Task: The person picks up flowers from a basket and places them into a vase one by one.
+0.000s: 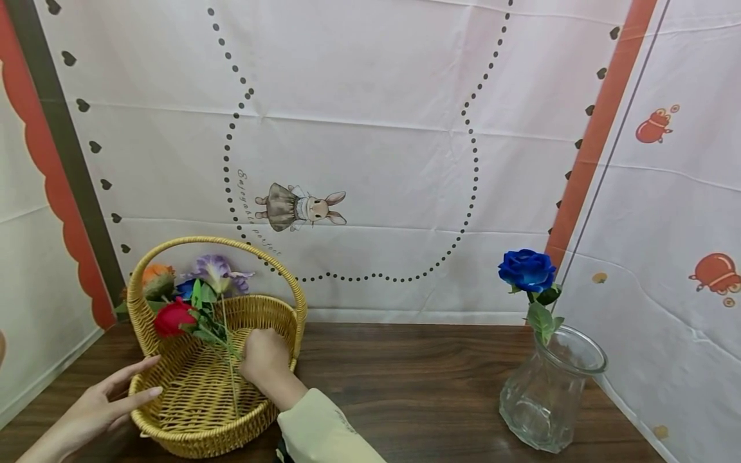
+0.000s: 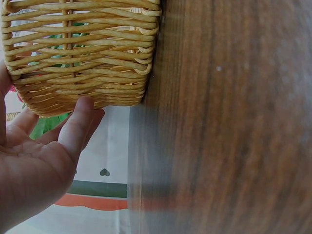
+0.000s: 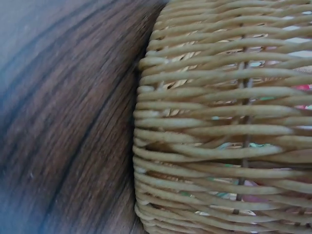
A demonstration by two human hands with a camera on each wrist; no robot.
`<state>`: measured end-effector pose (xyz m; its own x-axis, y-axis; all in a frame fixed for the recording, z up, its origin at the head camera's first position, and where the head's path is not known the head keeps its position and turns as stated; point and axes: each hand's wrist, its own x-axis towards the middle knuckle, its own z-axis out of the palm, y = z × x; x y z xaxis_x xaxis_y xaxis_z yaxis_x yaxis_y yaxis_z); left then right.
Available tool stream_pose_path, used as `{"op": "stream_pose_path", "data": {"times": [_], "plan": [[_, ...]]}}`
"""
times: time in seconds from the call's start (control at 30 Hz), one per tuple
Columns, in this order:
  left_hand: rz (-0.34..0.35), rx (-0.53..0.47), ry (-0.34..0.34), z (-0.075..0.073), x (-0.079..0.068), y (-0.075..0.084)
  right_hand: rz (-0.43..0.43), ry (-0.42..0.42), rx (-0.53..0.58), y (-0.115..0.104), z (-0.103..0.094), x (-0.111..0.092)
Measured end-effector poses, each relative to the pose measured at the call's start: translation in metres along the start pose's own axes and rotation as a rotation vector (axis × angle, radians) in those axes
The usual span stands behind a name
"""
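Note:
In the head view, a yellow wicker basket (image 1: 202, 440) with a tall arched handle stands at the left. My left hand (image 1: 95, 408) rests at its left rim, thumb and forefinger fairly straight over the edge; the left wrist view shows other fingers (image 2: 77, 124) against the outer weave. Inside the basket, my right hand (image 1: 266, 357) is curled, its fingertips hidden. The stem of a red rose (image 1: 175, 317) runs right to that hand, which appears to grip it. Beside the rose are a purple iris (image 1: 215, 272), an orange flower (image 1: 157, 273) and a blue flower (image 1: 186, 289).
At the right stands a clear glass vase (image 1: 541, 405) with a blue rose (image 1: 528, 270) leaning out of it. Both are on a dark wooden table (image 1: 393, 386). Behind hangs a pale printed cloth (image 1: 370, 161), with further cloth at both sides.

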<state>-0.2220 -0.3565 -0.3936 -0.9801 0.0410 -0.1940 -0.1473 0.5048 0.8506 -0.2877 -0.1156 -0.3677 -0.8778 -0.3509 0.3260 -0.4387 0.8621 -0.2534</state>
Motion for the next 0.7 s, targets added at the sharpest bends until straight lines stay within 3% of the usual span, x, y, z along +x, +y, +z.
{"op": "stream_pose_path", "data": {"times": [0.37, 0.5, 0.7], "plan": [[0.014, 0.021, 0.025, 0.003, 0.0, 0.001, -0.044, 0.154, 0.201, -0.008, -0.027, -0.004], [0.014, 0.028, 0.036, 0.003, 0.0, 0.0, -0.047, 0.164, 0.208, -0.011, -0.04, -0.005], [0.0, 0.031, 0.034, 0.002, 0.001, -0.002, -0.101, 0.17, 0.103, -0.009, -0.057, -0.012]]}}
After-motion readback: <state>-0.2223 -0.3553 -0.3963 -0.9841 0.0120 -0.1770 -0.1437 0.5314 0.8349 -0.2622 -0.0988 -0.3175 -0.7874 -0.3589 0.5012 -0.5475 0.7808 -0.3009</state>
